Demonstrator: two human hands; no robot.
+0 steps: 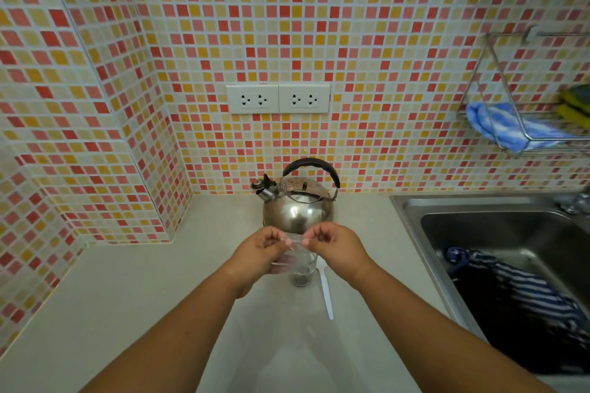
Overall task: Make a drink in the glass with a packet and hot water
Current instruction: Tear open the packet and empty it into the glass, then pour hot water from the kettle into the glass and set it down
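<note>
A clear glass (pixel 301 274) stands on the pale counter (pixel 127 297), with something dark at its bottom. Above it both hands pinch a thin transparent packet (pixel 295 246) by its top edge: my left hand (pixel 258 252) on its left side, my right hand (pixel 335 246) on its right. The packet hangs over the glass and partly hides it. A steel kettle (pixel 298 207) with a black handle stands just behind, spout pointing left. A white plastic spoon (pixel 325 290) lies on the counter right of the glass.
A steel sink (pixel 479 220) fills the right side, with a striped cloth (pixel 517 290) inside. A wire rack (pixel 523 118) on the tiled wall holds a blue cloth and sponges. Two wall sockets (pixel 277 99) sit above the kettle. A tiled corner juts out at left.
</note>
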